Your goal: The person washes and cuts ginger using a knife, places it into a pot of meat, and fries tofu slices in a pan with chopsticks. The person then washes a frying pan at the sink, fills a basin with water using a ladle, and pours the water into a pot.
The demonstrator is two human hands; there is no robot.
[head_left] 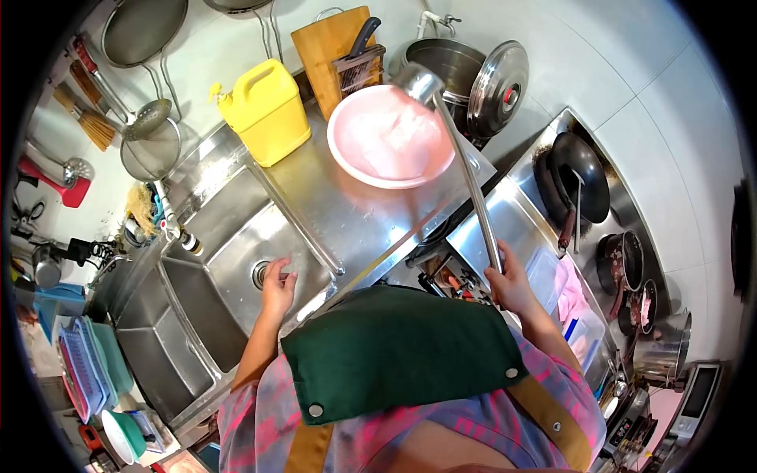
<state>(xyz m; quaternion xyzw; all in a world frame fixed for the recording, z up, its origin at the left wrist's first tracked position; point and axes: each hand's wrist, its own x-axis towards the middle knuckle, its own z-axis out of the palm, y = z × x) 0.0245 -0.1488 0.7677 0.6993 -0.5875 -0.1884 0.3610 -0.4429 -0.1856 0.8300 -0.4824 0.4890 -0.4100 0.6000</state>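
My right hand (512,280) is wrapped round the long handle of a metal ladle (419,83). The ladle's cup is raised above the far rim of a pink basin (347,158), which holds a pale liquid and stands on the steel counter. My left hand (278,285) is held over the steel sink (229,252), its fingers apart and nothing in them. Beyond the basin is a large steel pot (445,63), with its lid (498,91) tilted at the pot's right side.
A yellow jug (266,114) stands left of the basin, near a wooden cutting board (315,47) and a knife holder (359,71). To the right are a wok (579,177), small pans (620,262) and a plastic container (544,276). Strainers hang at upper left.
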